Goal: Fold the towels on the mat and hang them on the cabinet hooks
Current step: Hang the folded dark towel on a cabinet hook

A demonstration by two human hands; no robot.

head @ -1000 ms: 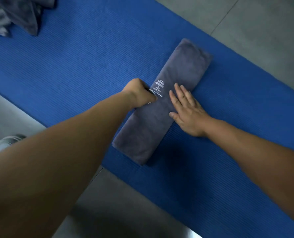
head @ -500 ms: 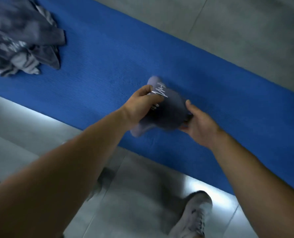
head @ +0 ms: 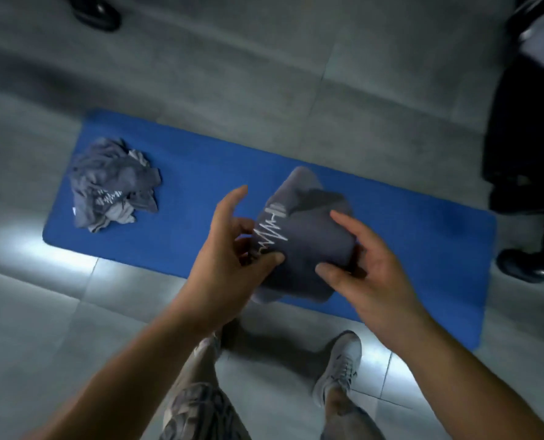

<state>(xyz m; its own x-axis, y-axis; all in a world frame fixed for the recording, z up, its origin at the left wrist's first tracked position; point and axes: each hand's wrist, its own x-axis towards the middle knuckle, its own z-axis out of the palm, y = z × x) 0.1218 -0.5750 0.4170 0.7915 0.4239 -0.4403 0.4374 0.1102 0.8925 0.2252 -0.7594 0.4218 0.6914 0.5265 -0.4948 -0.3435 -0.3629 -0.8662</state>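
Towel (head: 312, 246) pinched by left hand (head: 223, 268), right hand (head: 370, 276).

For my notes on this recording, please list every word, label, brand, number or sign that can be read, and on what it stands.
No words or numbers can be read.
Folded towel, held by the left hand and the right hand: a white zigzag line ending in a barbell shape; a sign, no letters.
Crumpled towels on the mat: a similar white zigzag, too blurred for details.
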